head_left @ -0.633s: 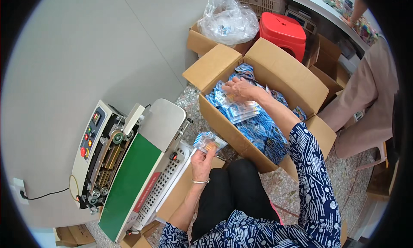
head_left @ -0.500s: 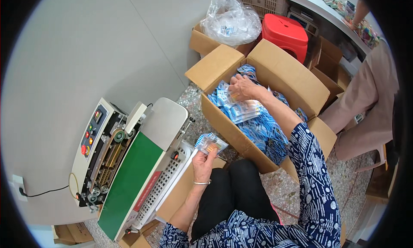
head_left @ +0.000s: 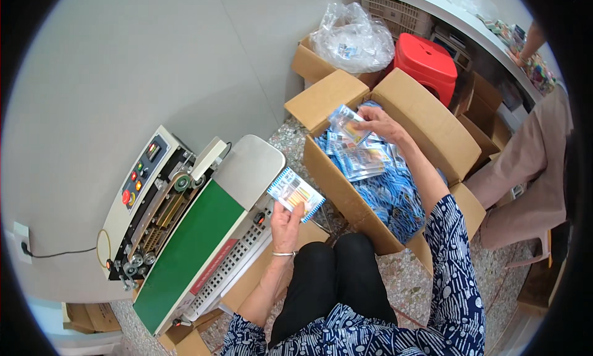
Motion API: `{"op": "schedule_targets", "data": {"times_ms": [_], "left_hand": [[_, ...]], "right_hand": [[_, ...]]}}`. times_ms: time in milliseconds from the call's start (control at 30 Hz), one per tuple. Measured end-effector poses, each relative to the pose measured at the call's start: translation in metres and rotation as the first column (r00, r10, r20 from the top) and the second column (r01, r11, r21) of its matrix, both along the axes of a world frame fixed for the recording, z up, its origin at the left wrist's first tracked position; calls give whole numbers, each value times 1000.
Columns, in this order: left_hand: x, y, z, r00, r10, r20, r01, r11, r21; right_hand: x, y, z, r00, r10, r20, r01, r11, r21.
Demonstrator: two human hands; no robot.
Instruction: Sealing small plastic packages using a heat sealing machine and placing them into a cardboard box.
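Between thumb and fingers, my left hand (head_left: 285, 227) holds a small clear plastic packet (head_left: 296, 194) with blue striped edges and yellowish sticks inside. It is just right of the sealing machine's end plate (head_left: 252, 161). My right hand (head_left: 378, 123) grips another such packet (head_left: 347, 122) above the open cardboard box (head_left: 346, 198). Many blue-and-clear packets (head_left: 383, 192) fill that box in a loose heap. The sealing machine (head_left: 167, 198), with a green belt (head_left: 191, 248) and a panel of coloured buttons, stands to my left.
Behind the box are a red plastic stool (head_left: 426, 59) and a carton with a clear plastic bag (head_left: 355, 41). A white perforated basket (head_left: 238, 257) sits beside the machine. At right, another person (head_left: 525, 164) stands by a counter (head_left: 457, 10). A black cord (head_left: 62, 254) runs to the wall.
My right hand has lifted a packet from the heap. My left hand has raised its packet slightly and turned its flat side into view. The whole view has shifted a little.
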State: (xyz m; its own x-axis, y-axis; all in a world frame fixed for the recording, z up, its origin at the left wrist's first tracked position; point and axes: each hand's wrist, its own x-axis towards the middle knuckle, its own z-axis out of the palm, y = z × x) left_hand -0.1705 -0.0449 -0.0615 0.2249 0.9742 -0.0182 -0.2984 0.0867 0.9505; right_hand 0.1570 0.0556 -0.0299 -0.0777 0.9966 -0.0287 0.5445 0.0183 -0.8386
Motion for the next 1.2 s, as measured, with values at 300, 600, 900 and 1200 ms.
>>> {"op": "schedule_targets", "data": {"times_ms": [300, 600, 900, 1200], "left_hand": [[-46, 72, 31, 974, 185, 128, -153, 961, -230], [-94, 120, 15, 897, 405, 179, -328, 879, -347], [-132, 120, 10, 865, 482, 137, -410, 838, -361], [-159, 100, 11, 859, 497, 118, -430, 828, -360]], "right_hand": [[-107, 11, 17, 676, 103, -730, -167, 986, -16], [-164, 10, 12, 648, 125, -751, -230, 972, -37], [-171, -5, 13, 649, 101, -754, -246, 966, -82], [-194, -9, 2, 667, 100, -738, -296, 945, -139]]}}
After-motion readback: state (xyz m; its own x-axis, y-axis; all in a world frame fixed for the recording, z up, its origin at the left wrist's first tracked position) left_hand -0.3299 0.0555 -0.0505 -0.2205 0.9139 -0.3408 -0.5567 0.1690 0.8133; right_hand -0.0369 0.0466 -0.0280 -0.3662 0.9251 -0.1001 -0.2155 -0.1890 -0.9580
